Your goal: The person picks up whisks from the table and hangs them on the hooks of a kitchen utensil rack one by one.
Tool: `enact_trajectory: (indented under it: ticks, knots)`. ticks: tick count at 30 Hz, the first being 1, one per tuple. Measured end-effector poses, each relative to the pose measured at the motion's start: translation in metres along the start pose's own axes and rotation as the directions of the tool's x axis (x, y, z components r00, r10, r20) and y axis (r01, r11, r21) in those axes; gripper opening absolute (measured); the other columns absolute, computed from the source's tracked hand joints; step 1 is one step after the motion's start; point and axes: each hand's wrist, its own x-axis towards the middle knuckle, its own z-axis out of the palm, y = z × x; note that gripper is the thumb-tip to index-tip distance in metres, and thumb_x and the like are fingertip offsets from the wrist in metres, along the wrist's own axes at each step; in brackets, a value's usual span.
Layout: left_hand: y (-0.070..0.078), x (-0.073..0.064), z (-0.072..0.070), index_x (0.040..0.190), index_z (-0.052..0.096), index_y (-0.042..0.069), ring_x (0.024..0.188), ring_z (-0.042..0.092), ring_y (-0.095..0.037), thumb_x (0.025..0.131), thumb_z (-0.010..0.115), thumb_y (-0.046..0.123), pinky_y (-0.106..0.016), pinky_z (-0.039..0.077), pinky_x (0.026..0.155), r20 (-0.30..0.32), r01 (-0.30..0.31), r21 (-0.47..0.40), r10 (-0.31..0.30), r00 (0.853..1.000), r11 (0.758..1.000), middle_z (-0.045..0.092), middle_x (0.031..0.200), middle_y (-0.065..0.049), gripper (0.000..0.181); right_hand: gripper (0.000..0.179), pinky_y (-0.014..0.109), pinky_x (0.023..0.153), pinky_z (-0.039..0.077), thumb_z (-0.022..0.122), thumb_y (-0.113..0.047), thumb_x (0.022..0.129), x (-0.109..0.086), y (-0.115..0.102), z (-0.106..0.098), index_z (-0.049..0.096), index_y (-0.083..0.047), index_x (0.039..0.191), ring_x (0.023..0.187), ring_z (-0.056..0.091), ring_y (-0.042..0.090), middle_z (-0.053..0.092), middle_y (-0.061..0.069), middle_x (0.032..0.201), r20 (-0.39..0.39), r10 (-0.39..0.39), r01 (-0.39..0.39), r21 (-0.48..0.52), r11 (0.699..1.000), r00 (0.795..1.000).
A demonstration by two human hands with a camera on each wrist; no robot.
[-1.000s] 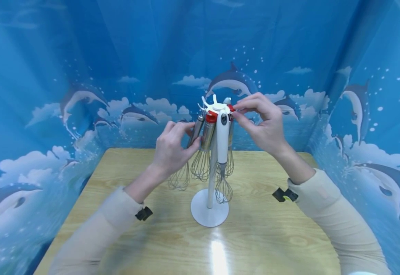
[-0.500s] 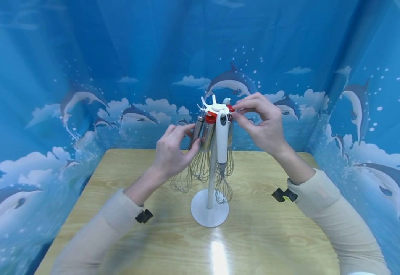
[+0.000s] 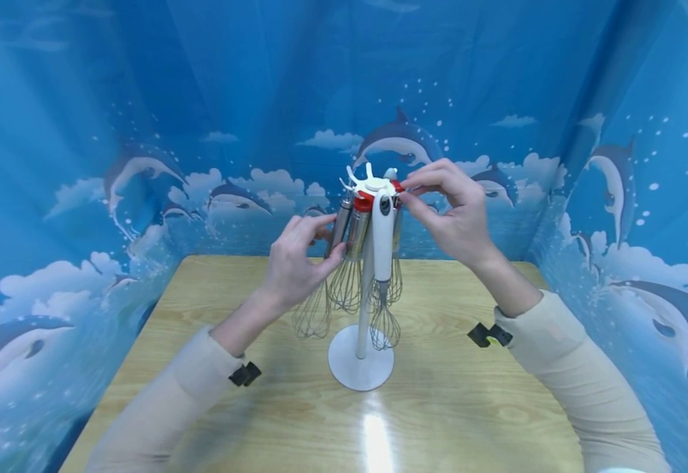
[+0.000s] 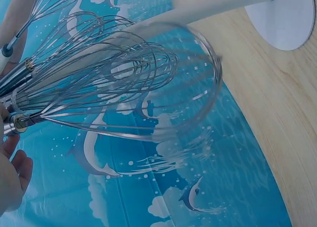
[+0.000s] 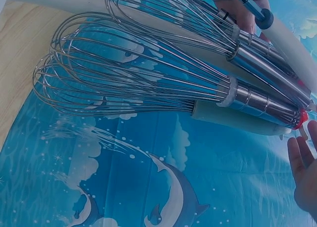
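Observation:
A white stand (image 3: 373, 186) with curved hooks carries several whisks around its top. My left hand (image 3: 293, 263) pinches a slim steel-handled whisk (image 3: 339, 230) on the stand's left side; in the left wrist view its wire loops reach out widest. Whether its top sits on a hook is hard to tell. My right hand (image 3: 453, 207) pinches the red end of another steel whisk (image 5: 257, 101) on the right. Between them hang a red-topped steel whisk (image 3: 358, 230) and a white-handled whisk (image 3: 383, 243). A pale handle (image 5: 233, 120) shows behind in the right wrist view.
The stand's round white base (image 3: 350, 371) rests on a wood-grain table (image 3: 249, 407). A blue dolphin-print curtain (image 3: 261, 98) encloses the back and sides. A white rounded edge (image 3: 622, 470) shows at the bottom right.
My left hand has shifted slightly, and the loops of its whisk have moved a little right and down. The right hand has kept its place at the red end.

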Motion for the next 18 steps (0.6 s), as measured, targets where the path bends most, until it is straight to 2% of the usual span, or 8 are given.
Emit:
enact_trajectory:
  ticks: [8, 12, 15, 18]
  knots:
    - [0.0035, -0.0022, -0.0006, 0.131, 0.061, -0.002, 0.094, 0.063, -0.027, 0.091, 0.079, 0.011, -0.035, 0.063, 0.075, 0.016, -0.007, -0.023, 0.007, 1.0, 1.0, 0.073, 0.098, -0.015, 0.046, 0.021, 0.019, 0.083, 0.058, 0.072, 0.017, 0.086, -0.0004, 0.0005, -0.001, 0.076, 0.002, 0.1, 0.096, 0.067, 0.004, 0.071, 0.012, 0.1, -0.003, -0.001, 0.001, 0.005, 1.0, 1.0]
    - [0.0043, -0.0043, -0.0003, 0.13, 0.061, -0.004, 0.093, 0.064, -0.027, 0.09, 0.08, 0.011, -0.037, 0.062, 0.074, 0.006, -0.014, -0.036, 0.014, 1.0, 0.999, 0.072, 0.096, -0.016, 0.047, 0.012, 0.019, 0.083, 0.058, 0.073, 0.01, 0.089, -0.001, 0.0009, -0.0009, 0.075, 0.004, 0.099, 0.097, 0.067, 0.004, 0.072, 0.01, 0.101, -0.002, -0.002, 0.003, 0.02, 1.0, 1.0]
    - [0.0048, -0.0065, -0.0001, 0.13, 0.061, -0.004, 0.092, 0.064, -0.027, 0.089, 0.081, 0.011, -0.037, 0.062, 0.073, -0.004, -0.031, -0.05, 0.031, 1.0, 0.998, 0.072, 0.095, -0.016, 0.048, 0.008, 0.018, 0.084, 0.059, 0.073, 0.003, 0.092, -0.0012, 0.0014, -0.0006, 0.072, 0.009, 0.098, 0.099, 0.067, 0.005, 0.072, 0.002, 0.103, -0.003, -0.012, 0.012, 0.037, 0.999, 1.0]
    - [0.0054, -0.0081, -0.0001, 0.13, 0.061, -0.004, 0.091, 0.064, -0.027, 0.088, 0.082, 0.011, -0.035, 0.061, 0.073, -0.013, -0.05, -0.055, 0.05, 0.999, 0.997, 0.071, 0.094, -0.015, 0.049, 0.008, 0.019, 0.085, 0.059, 0.072, 0.005, 0.092, -0.0009, 0.0018, -0.0004, 0.072, 0.01, 0.098, 0.102, 0.068, 0.006, 0.072, -0.01, 0.107, -0.002, -0.022, 0.022, 0.054, 0.998, 1.0]
